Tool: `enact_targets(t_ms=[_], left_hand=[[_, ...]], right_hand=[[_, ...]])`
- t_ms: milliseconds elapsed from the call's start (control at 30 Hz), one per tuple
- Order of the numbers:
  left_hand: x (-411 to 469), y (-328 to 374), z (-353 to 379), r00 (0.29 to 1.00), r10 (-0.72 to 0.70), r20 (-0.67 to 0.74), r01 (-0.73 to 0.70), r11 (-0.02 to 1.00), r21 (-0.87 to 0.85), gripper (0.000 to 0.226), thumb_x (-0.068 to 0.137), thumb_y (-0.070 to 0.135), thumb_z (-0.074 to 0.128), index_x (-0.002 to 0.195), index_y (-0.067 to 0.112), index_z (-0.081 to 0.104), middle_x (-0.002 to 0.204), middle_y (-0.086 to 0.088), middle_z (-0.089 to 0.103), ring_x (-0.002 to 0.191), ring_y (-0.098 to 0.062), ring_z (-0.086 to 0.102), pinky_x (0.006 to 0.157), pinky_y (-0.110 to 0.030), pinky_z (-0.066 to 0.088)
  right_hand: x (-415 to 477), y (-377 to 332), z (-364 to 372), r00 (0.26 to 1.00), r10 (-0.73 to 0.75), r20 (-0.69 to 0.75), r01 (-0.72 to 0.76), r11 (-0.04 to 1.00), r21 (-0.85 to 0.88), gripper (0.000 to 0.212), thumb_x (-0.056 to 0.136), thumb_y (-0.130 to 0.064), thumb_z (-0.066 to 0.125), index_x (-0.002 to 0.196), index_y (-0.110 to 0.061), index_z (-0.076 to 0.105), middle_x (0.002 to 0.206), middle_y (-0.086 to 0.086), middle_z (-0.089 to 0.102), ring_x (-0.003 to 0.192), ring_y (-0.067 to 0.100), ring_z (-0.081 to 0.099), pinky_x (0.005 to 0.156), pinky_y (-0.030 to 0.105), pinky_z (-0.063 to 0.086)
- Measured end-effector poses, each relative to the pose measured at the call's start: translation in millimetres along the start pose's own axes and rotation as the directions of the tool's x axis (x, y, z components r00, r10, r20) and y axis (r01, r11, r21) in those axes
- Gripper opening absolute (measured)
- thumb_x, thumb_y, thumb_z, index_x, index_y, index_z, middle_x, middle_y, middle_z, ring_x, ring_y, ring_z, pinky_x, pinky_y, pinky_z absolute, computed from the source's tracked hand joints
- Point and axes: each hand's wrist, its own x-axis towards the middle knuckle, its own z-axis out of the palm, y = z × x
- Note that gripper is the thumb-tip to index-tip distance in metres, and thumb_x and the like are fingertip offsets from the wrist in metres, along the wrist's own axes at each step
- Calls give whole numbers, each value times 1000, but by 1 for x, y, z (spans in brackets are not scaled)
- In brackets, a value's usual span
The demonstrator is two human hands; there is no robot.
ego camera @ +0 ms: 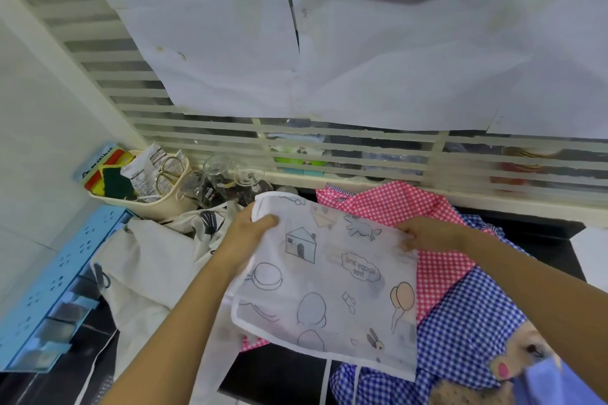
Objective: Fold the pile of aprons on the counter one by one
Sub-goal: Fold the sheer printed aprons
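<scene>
- Cream tub (164,204), ten o'clock: sponges (112,179), packets (144,168), scissors (167,174).
- Printed apron (329,289): lettering upside-down, its top toward six o'clock.
- Your left hand (253,227) and right hand (427,235) pinch its far corners.

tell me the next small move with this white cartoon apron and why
Probably fold the far edge toward you: the left hand and right hand each grip a far corner of the white printed apron, which is spread flat over the pink checked apron.
</scene>
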Motion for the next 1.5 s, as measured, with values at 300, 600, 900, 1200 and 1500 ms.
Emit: enact_targets(t_ms=[300,600,900,1200,1500], left_hand=[[42,-48,-45,962,-241,129,221,963,151,23,90,6,62,112,12,66,103,-10,73,98,-30,69,90,-44,53],[67,-68,-42,993,73,-93,-24,894,447,10,88,17,69,84,10,61,80,-14,66,69,-21,56,64,-30,42],[88,-62,-36,964,252,-84,-147,768,623,22,94,28,58,91,6,53,64,-4,50,57,-18,45,57,-33,37],[97,-83,-47,979,196,-55,-140,842,521,38,93,34,58,88,-3,54,76,-21,54,64,-19,46,61,-33,39],[104,-85,-54,988,156,-18,-138,918,371,37,93,26,61,68,3,45,61,-3,39,58,-13,37,56,-28,29]], right_hand=[[7,6,0,999,47,25,-45,995,-89,32,88,-40,64,116,-24,62,113,-10,62,101,10,58,94,26,43],[27,7,24,990,25,-140,-56,973,-225,21,99,-31,47,108,-21,64,103,-7,64,91,11,59,89,26,49],[37,2,47,967,133,-219,-146,988,-42,61,82,-70,38,118,-25,57,115,-9,60,103,12,56,102,34,41],[79,-86,31,977,-14,-212,76,955,288,66,80,-43,71,139,-29,45,134,-12,49,118,11,49,100,26,41],[116,-113,37,954,83,-289,67,878,473,14,90,-29,63,100,-19,62,98,-4,66,90,13,63,78,28,54]])
